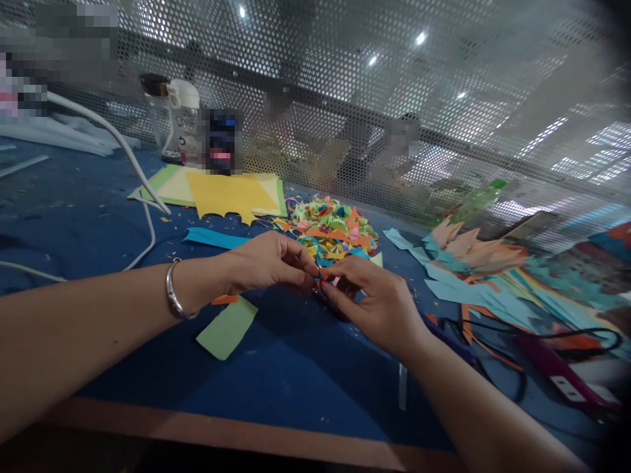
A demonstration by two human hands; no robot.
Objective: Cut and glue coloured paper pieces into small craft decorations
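Over the middle of the blue table, my left hand (269,264) and my right hand (377,299) meet fingertip to fingertip. Between them they pinch a small piece of orange and blue paper (321,276); its shape is mostly hidden by the fingers. Just behind lies a heap of small coloured paper pieces (340,226). A blue paper strip (214,239) lies beyond my left wrist. Below that wrist rests a pale green paper piece (227,328), with a bit of orange paper (224,299) beside it.
Yellow and green paper sheets (234,190) lie at the back, before a phone (220,141) and drink bottles (185,121). A white cable (118,138) curves at left. Light blue paper cuttings (483,295), black cords (503,381) and a purple power strip (552,368) crowd the right. Perforated metal panel (315,151) behind.
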